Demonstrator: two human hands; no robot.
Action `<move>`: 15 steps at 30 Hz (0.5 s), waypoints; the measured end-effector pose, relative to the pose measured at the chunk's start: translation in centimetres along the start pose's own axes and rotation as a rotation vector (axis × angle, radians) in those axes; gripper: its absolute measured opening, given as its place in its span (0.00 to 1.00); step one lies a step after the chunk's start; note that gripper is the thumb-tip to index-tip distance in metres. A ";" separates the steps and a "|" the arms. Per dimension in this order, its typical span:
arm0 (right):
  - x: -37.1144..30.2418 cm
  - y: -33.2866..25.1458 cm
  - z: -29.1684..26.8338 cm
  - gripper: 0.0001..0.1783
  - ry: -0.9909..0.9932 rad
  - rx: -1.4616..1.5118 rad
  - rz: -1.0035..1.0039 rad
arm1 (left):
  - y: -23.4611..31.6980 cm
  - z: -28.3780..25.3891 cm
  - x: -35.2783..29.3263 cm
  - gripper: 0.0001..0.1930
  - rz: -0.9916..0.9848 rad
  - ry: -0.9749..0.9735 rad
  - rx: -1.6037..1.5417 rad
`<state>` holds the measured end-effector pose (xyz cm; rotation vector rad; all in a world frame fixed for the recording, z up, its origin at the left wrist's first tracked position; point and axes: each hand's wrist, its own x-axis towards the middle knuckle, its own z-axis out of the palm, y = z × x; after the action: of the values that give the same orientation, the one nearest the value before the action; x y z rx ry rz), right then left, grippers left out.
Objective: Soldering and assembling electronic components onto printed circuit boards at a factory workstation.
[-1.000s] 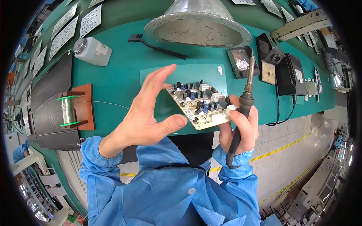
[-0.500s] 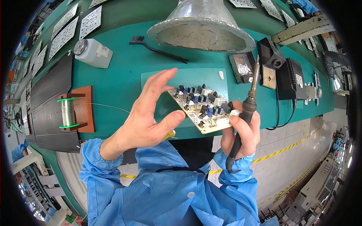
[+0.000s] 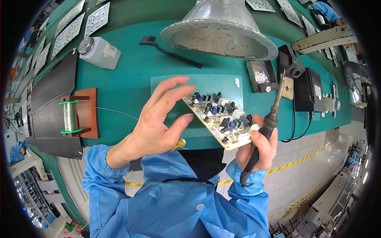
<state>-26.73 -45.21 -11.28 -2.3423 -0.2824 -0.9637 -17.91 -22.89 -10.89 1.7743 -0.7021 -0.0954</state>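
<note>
The circuit board (image 3: 217,119), populated with dark, blue and white components, is held tilted above the near edge of a pale green mat (image 3: 220,84). The right hand's (image 3: 267,147) grip is closed, pinching the board's right corner beside a white block, while the soldering iron (image 3: 269,123) lies across the same fingers, its tip pointing away from the body. The left hand's (image 3: 156,119) grip is spread, thumb and fingers wide apart around the board's left end; whether a fingertip touches it, I cannot tell. A yellow tool (image 3: 178,145) shows partly behind that hand.

The mat lies on a green counter (image 3: 127,85). A solder spool (image 3: 70,117) sits to the left, its strand running toward the left hand. Farther back are a white bottle (image 3: 101,54), a black brush (image 3: 170,52) and a metal hood (image 3: 222,23); right of them, a scrap tray (image 3: 260,88) and a black box (image 3: 307,90). Yellow striped tape (image 3: 286,161) crosses the tiled floor (image 3: 307,142).
</note>
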 end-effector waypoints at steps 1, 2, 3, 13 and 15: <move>-0.1 0.0 0.0 0.19 0.022 -0.006 0.003 | 0.3 -0.2 0.1 0.24 -0.003 0.000 0.080; -0.1 -0.1 0.0 0.19 0.019 -0.004 0.003 | 0.5 -0.2 0.1 0.22 -0.005 0.000 0.161; -0.1 -0.1 0.0 0.18 0.025 0.003 0.001 | 0.5 -0.2 0.1 0.22 -0.007 0.002 0.161; -0.6 -0.7 0.2 0.18 0.126 0.168 0.133 | 0.8 -0.6 0.0 0.16 0.174 0.028 0.194; -0.7 -0.4 -0.4 0.21 0.095 0.219 0.178 | 1.6 -1.0 -0.5 0.13 0.152 -0.028 0.115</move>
<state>-27.60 -45.07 -11.39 -2.0774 -0.1311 -0.9057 -18.61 -22.04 -9.25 1.8254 -0.8751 0.0230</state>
